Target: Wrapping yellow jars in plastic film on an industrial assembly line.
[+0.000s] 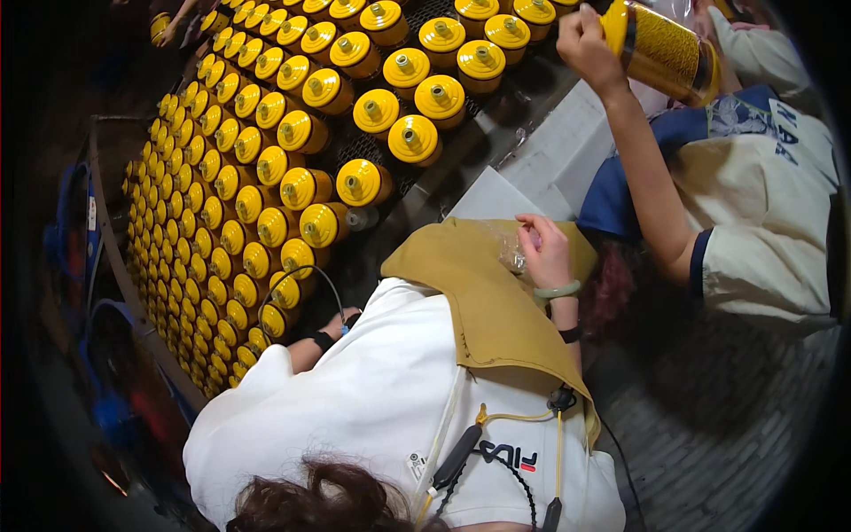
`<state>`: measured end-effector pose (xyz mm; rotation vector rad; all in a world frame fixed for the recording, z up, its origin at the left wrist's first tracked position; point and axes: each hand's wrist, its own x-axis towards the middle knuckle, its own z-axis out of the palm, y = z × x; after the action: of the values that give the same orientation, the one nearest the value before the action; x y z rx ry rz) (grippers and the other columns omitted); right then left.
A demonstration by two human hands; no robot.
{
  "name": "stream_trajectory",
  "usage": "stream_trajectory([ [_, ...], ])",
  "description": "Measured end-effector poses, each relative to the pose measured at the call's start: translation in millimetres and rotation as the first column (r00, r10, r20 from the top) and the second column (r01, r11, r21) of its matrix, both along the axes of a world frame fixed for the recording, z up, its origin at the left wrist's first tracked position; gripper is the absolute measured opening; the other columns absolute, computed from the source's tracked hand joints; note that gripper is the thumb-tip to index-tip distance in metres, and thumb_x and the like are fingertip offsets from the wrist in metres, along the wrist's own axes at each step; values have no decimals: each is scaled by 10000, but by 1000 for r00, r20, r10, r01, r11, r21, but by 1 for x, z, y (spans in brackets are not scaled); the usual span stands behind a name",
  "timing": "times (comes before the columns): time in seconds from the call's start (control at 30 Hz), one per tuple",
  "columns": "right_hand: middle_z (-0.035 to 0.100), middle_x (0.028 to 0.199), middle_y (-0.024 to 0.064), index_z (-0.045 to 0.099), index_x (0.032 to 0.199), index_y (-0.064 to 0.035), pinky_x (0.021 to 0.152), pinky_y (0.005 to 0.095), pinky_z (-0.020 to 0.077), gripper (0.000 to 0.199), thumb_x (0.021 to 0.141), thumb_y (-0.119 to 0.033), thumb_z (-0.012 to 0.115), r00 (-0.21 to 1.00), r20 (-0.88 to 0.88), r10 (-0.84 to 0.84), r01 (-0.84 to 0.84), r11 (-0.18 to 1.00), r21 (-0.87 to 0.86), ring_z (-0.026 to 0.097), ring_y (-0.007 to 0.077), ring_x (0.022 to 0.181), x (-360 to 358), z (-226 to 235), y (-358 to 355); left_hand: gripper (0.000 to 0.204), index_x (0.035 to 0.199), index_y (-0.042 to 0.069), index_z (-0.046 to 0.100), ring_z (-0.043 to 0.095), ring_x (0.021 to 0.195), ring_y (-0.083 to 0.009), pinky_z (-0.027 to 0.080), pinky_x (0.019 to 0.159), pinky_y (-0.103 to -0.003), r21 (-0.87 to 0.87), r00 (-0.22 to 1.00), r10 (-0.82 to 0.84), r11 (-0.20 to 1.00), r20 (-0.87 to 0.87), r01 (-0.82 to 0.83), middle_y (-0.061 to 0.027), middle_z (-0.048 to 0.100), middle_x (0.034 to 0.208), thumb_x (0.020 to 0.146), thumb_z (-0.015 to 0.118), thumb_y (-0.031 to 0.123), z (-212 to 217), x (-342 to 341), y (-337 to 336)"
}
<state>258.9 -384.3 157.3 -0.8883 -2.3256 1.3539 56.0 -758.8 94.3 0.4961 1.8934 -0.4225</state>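
My right hand (pixel 545 253), a pale green bangle at its wrist, is closed over my tan apron (pixel 496 284). Its curled fingers hold crumpled clear plastic film (pixel 512 248). Down by my left side, my left hand (pixel 341 323) wears a dark wristband and is mostly hidden by my white sleeve. Its fingers cannot be made out. It is beside the nearest of the yellow-capped cylinders (pixel 362 183), which stand in rows with a metal stub on each cap. A thin dark cable (pixel 328 275) loops up from beside that hand.
At the right, a co-worker's hand (pixel 589 53) holds up another yellow-ended cylinder (pixel 669 53) with a see-through side. White boards (pixel 558 146) lie between us. Dark mesh (pixel 359 151) shows under the rows. A blue metal frame (pixel 71 222) stands at far left.
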Motion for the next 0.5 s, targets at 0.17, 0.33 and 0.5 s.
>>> stream_trajectory([
  [0.17, 656, 950, 155, 663, 1091, -12, 748, 356, 516, 194, 924, -92, 606, 979, 95, -182, 189, 980, -67, 659, 283, 843, 13, -11, -10, 286, 787, 11, 714, 680, 748, -399, 534, 670, -470, 533, 957, 89, 843, -277, 76, -237, 690, 790, 869, 617, 267, 52, -73, 55],
  [0.33, 661, 970, 152, 662, 1085, -5, 753, 348, 513, 183, 928, -79, 604, 975, 92, -204, 208, 978, -34, 654, 269, 836, 43, -21, -43, 162, 889, 22, 620, 639, 718, -294, 510, 655, -402, 830, 824, 280, 435, -493, 349, -121, 628, 855, 868, 713, 153, 54, -106, 114],
  [0.5, 667, 972, 151, 661, 1074, -1, 763, 348, 517, 175, 920, -71, 618, 962, 100, -254, 261, 964, -58, 668, 266, 852, 72, -11, -69, 211, 964, 12, 603, 643, 703, -252, 510, 660, -364, 909, 787, 463, 292, -408, 299, -123, 621, 862, 819, 750, 53, 14, -108, 108],
])
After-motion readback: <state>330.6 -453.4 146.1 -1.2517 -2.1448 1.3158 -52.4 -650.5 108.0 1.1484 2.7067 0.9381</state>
